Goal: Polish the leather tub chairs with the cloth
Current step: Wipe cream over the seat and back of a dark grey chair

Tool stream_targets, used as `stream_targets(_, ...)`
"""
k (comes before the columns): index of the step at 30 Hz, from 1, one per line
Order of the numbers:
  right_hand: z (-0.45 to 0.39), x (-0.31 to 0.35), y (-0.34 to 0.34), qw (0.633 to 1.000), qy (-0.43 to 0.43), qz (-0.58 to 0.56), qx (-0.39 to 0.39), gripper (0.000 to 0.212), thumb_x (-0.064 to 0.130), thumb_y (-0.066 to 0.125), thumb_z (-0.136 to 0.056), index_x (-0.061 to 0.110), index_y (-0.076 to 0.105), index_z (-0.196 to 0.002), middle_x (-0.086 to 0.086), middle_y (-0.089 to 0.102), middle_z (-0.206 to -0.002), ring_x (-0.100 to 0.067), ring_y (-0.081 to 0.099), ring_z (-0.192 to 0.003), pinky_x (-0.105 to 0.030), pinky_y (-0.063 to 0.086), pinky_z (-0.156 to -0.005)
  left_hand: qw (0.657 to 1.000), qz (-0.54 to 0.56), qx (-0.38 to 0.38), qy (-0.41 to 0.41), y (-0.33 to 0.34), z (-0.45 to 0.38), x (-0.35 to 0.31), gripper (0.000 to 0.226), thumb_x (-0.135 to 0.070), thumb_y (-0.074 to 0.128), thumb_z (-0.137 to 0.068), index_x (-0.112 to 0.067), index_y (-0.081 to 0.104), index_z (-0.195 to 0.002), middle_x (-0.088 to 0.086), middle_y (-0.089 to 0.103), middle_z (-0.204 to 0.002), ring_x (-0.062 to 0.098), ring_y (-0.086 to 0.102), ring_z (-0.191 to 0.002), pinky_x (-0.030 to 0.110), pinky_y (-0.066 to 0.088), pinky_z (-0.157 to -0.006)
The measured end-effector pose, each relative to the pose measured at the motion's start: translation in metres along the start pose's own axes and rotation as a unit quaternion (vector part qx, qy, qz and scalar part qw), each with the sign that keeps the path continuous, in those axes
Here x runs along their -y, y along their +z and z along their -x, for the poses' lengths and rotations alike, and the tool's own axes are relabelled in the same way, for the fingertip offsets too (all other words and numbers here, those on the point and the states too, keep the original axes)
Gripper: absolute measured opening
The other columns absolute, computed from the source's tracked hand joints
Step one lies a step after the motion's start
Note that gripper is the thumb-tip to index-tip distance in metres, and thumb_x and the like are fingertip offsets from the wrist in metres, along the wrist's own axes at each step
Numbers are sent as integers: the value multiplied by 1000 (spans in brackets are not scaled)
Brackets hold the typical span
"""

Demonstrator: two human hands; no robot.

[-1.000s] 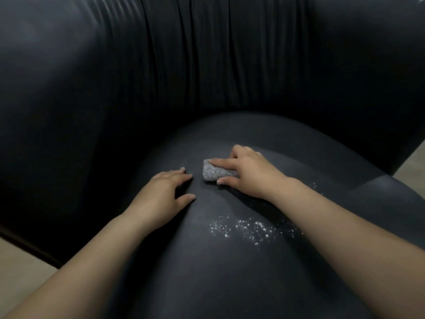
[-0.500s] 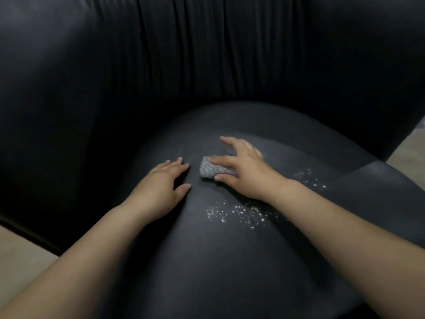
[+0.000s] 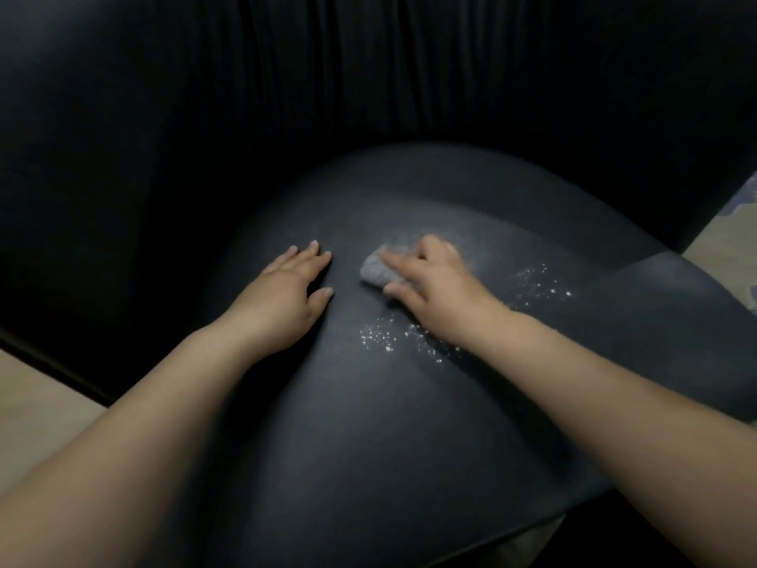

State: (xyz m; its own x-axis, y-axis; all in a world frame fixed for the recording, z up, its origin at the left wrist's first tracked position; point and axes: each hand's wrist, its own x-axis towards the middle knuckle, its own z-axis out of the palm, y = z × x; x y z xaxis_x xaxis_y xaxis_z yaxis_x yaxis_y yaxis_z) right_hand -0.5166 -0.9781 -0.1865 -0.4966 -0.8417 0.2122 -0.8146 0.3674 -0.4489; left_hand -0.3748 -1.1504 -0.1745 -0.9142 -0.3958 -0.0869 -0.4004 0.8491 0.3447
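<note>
- The right hand (image 3: 434, 286) grips the grey cloth (image 3: 379, 267) on the middle of the chair seat (image 3: 368, 424) — fingers curled over it, blurred.
- The left hand (image 3: 282, 295) rests flat beside it, fingers straight, apart from the cloth.
- White specks (image 3: 381, 340) dot the seat near the right wrist.

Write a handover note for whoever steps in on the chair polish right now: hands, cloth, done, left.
Left hand: flat on the seat, fingers straight, holding nothing.
Right hand: fingers curled over the cloth, pressing it to the seat; it is blurred.
Cloth: small grey wad mid-seat, just right of the left hand, apart from it.
Done: cannot tell how much is polished.
Left: white specks lie near the right wrist, more to its right; the backrest probably remains too.
</note>
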Motion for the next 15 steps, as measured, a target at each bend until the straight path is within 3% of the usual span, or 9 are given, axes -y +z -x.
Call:
stream_targets(2, -4, -2, -4, 1000, -15, 5, 2, 41, 31, 65, -87, 27, 59, -128, -4, 37, -94, -26, 41, -94, -34, 38, -86, 1000, -9, 14, 6, -1, 4, 0, 61, -36, 47, -97, -23, 22, -152, -4, 12, -160, 15, 6, -147, 20, 1, -113)
stream_targets(6, -13, -28, -21, 988, 135, 43, -67, 39, 30, 61, -90, 26, 57, -129, -13, 44, -109, -35, 42, -108, -37, 38, -94, 999, -13, 33, 23, -4, 17, 2, 65, -39, 49, -96, -24, 20, -152, -8, 10, -160, 11, 6, -147, 17, 0, -109)
stream_targets(11, 5, 19, -2, 998, 38, -40, -8, 42, 33, 59, -91, 30, 54, -133, -1, 36, -102, -23, 38, -105, -29, 33, -96, 999, 7, 25, 19, -1, 29, 1, 63, -35, 49, -97, -23, 21, -152, -8, 11, -159, 10, 5, -147, 19, 2, -113)
stream_targets(15, 24, 48, 2, 999, -33, -27, -29, 43, 32, 64, -87, 27, 57, -129, -8, 42, -101, -29, 43, -97, -39, 42, -88, 1000, 15, 13, 22, -2, 30, 2, 57, -22, 49, -97, -18, 28, -150, -4, 18, -158, 12, 12, -146, 17, 4, -113)
